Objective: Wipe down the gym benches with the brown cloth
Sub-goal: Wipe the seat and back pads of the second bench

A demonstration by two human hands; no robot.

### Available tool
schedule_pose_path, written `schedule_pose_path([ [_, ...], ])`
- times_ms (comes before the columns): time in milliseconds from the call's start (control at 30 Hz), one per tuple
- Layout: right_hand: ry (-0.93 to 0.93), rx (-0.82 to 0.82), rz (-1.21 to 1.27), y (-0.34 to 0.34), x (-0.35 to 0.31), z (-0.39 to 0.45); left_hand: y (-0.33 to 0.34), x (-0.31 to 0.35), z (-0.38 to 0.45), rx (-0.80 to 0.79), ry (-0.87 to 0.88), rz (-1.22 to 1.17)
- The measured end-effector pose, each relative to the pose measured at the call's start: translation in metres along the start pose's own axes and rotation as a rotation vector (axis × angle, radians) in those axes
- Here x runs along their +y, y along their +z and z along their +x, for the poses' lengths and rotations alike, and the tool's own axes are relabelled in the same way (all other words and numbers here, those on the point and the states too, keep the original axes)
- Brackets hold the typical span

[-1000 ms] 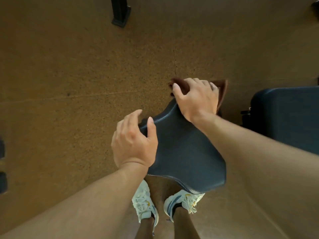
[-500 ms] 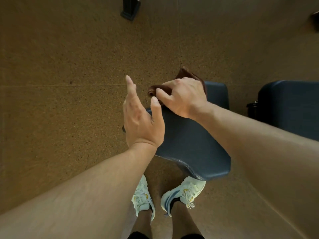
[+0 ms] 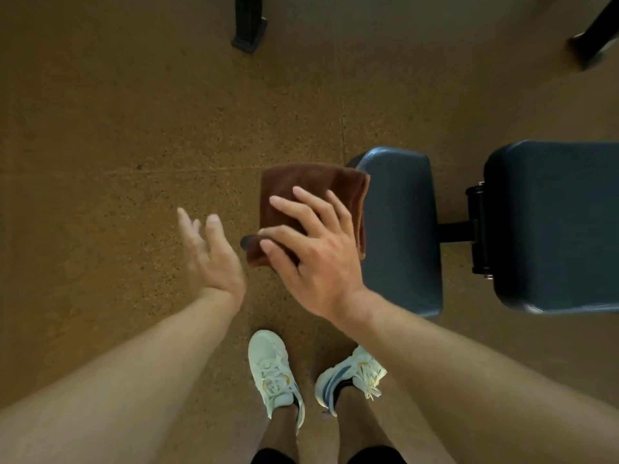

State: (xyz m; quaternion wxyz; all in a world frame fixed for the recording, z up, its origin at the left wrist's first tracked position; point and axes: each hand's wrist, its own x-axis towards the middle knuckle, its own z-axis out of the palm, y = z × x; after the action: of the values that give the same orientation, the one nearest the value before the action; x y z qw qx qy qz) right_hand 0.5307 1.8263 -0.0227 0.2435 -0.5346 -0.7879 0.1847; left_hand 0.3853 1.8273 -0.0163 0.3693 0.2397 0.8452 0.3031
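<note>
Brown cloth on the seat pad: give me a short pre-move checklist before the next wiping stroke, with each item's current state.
1. Brown cloth lies under the right hand: ok, fingers spread flat on it.
2. Cloth lies on the seat pad: ok in part; its left part hangs past the pad's left edge.
3. Left hand is clear of the stroke: ok, open, holding nothing, left of the pad.
4. Rest of the seat pad is free to wipe: ok, nothing lies on it.
5. Back pad is wiped: cannot tell.
6. Feet: ok, both white sneakers stand on the floor in front of the pad.
</note>
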Motion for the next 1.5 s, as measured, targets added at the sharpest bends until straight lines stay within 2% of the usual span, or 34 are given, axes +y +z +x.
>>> schedule_pose_path([
  [67,-0.052,0.016,-0.036,0.005,-0.003,-0.030,0.005,0.039,0.005,-0.025,0.086,0.009],
  [133,-0.019,0.018,-0.070,0.009,-0.003,-0.060,0.016,0.075,0.004,-0.108,0.238,0.058],
  [200,0.094,0.019,-0.119,0.008,0.004,-0.087,0.030,0.096,-0.001,-0.221,0.391,0.191],
  [267,0.303,0.068,-0.129,0.005,0.014,-0.112,0.046,0.103,-0.011,-0.336,0.473,0.403],
  [367,0.712,0.132,-0.066,-0.003,0.020,-0.145,0.066,0.095,-0.026,-0.452,0.420,0.799],
  [433,0.980,0.170,0.059,-0.010,0.025,-0.155,0.073,0.089,-0.033,-0.507,0.393,1.039],
  [533,1.397,0.261,0.288,-0.025,0.049,-0.144,0.072,0.090,-0.029,-0.594,0.394,1.216],
  [633,1.564,0.295,0.394,-0.038,0.078,-0.128,0.070,0.096,-0.028,-0.695,0.377,1.342],
  [767,1.736,0.262,0.475,-0.050,0.113,-0.115,0.072,0.101,-0.032,-0.708,0.340,1.395],
  [800,1.739,0.244,0.447,-0.050,0.116,-0.114,0.073,0.102,-0.032,-0.707,0.333,1.394],
  [867,1.608,0.220,0.303,-0.048,0.104,-0.115,0.075,0.105,-0.033,-0.711,0.309,1.397],
  [933,1.371,0.207,0.163,-0.039,0.077,-0.123,0.077,0.106,-0.035,-0.709,0.284,1.419],
  [1033,1.004,0.051,-0.039,-0.025,0.057,-0.137,0.080,0.107,-0.034,-0.705,0.259,1.444],
  [1133,0.466,-0.129,-0.114,-0.027,0.074,-0.134,0.081,0.106,-0.034,-0.695,0.244,1.454],
  [1200,0.248,-0.227,-0.106,-0.037,0.095,-0.108,0.082,0.107,-0.033,-0.691,0.228,1.457],
  [1233,0.230,-0.263,-0.095,-0.042,0.108,-0.090,0.083,0.107,-0.033,-0.693,0.217,1.452],
  [1300,0.333,-0.290,-0.070,-0.048,0.134,-0.047,0.083,0.109,-0.033,-0.695,0.198,1.447],
  [1500,0.974,-0.173,0.199,-0.058,0.196,0.052,0.083,0.107,-0.032,-0.696,0.208,1.458],
])
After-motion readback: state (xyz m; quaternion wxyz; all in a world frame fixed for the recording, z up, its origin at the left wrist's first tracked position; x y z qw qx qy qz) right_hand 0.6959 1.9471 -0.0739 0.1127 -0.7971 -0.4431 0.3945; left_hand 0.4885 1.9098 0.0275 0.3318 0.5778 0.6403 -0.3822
